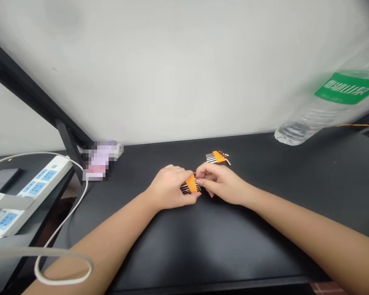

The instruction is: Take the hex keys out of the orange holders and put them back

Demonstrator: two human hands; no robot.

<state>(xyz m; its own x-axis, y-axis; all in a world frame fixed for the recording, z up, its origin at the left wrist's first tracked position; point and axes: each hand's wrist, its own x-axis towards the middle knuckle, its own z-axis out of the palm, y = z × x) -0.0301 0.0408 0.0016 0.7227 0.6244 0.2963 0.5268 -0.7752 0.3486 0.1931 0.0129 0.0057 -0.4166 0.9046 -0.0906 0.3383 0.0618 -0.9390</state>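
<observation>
My left hand [172,186] is wrapped round an orange holder [191,183] with several metal hex keys in it, just above the black table. From the right, my right hand [223,182] meets it, thumb and index finger pinched at the key ends beside the holder. What exactly lies between those fingertips is too small to tell. A second orange holder [219,157] with several hex keys rests on the table behind my right hand, with one bent key end sticking out at its right.
The black table [249,250] meets a pale wall. At the right leans a large clear bottle [326,106] with a green label. On the left are a white power strip [38,188], a looping white cable [86,184], a phone [3,180] and a purple packet [100,159].
</observation>
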